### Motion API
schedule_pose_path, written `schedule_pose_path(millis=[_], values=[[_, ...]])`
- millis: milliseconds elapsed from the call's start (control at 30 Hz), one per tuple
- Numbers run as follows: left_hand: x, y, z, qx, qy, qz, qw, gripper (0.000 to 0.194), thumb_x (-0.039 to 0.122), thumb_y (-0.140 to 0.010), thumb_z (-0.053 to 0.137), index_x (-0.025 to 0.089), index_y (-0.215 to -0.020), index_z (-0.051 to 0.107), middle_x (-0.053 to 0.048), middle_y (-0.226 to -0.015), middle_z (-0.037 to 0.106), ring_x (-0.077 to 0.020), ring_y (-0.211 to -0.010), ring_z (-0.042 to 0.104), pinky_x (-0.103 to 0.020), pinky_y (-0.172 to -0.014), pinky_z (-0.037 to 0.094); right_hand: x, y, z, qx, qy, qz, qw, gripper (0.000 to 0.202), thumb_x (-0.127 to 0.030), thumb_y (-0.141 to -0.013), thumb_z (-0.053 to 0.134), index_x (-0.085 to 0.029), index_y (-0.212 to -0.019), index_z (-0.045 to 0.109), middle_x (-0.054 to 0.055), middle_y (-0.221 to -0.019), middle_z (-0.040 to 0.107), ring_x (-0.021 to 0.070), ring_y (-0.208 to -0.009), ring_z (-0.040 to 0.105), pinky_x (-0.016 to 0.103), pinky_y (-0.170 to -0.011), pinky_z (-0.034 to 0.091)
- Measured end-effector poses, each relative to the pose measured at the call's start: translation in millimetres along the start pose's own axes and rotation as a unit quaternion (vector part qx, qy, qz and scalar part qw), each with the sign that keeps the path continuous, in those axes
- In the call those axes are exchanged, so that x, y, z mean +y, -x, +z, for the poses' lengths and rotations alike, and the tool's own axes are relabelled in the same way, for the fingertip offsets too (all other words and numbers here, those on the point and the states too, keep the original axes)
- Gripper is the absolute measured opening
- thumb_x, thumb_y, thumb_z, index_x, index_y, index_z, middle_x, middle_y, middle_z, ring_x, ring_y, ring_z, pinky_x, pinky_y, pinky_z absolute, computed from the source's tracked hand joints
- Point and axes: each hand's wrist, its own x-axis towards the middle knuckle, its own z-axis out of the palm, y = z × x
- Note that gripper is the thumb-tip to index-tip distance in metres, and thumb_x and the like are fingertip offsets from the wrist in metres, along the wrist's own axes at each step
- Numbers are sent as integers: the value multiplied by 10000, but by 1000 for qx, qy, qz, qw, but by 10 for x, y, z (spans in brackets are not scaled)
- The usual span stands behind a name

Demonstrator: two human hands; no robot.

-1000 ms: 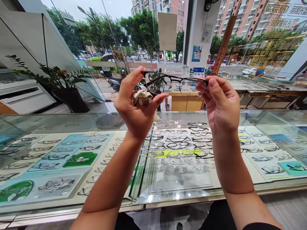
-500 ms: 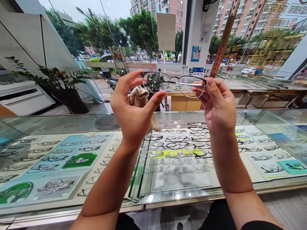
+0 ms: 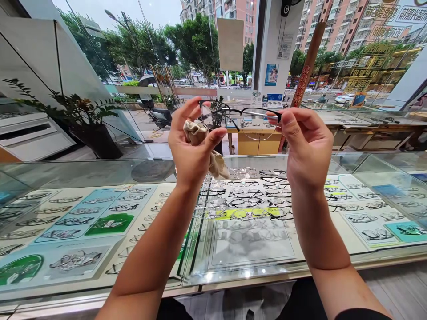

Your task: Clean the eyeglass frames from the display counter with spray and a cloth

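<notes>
A pair of eyeglasses [image 3: 240, 110] with a dark upper rim and thin lower rims is held up over the counter between my two hands. My right hand [image 3: 305, 146] pinches its right end by the hinge between thumb and fingers. At the other end, the fingers of my left hand [image 3: 190, 153] touch the frame's corner, while the thumb stands apart below the lens. A crumpled beige cloth [image 3: 195, 132] is tucked in the left palm, its tail [image 3: 218, 165] hanging past the thumb. The left fingers' exact hold is partly hidden.
Below lies a glass display counter [image 3: 200, 278] with rows of eyeglass frames [image 3: 247, 193] inside. A potted plant [image 3: 96, 129] stands at the left by the window. Farther back are another counter [image 3: 360, 129] and a red-brown pole [image 3: 308, 66].
The eyeglasses have tipped, so the lenses look flatter and the dark top rim shows more. My left hand has moved slightly right, and the cloth's tail has swung right with it.
</notes>
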Motion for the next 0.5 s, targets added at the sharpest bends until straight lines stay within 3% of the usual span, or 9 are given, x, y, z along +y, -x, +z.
schedule_pose_path(millis=[67, 133, 267, 500], values=[[97, 34, -15, 65, -7, 46, 997, 772, 847, -836, 692, 388, -1442, 560, -15, -1467, 624, -363, -1405, 604, -650, -1154, 491, 78, -42, -13, -10, -16, 25, 1000, 345, -556, -1068, 553, -291, -1200, 730, 61, -1188, 783, 250, -1119, 787, 475, -957, 668], [229, 77, -28, 95, -25, 55, 994, 726, 821, -857, 695, 406, -1439, 567, -3, -1488, 611, -373, -1428, 578, -681, -1154, 478, 145, -75, -23, -20, -28, 48, 998, 360, -570, -1060, 561, -298, -1219, 735, 59, -1197, 796, 239, -1095, 798, 457, -934, 675], [434, 120, -34, 106, -44, 39, 993, 690, 814, -846, 709, 442, -1413, 581, -8, -1479, 620, -392, -1448, 553, -695, -1119, 498, 225, -104, -37, -47, -23, 65, 997, 354, -569, -1029, 628, -334, -1275, 725, 43, -1223, 806, 227, -1098, 803, 422, -910, 679], [412, 52, -23, 82, 62, 15, 995, 703, 797, -828, 751, 387, -1371, 576, -25, -1472, 615, -376, -1374, 628, -597, -1024, 563, 231, -92, -13, -53, -58, 97, 992, 348, -562, -1060, 567, -314, -1240, 731, 36, -1184, 812, 231, -1127, 797, 451, -955, 676]])
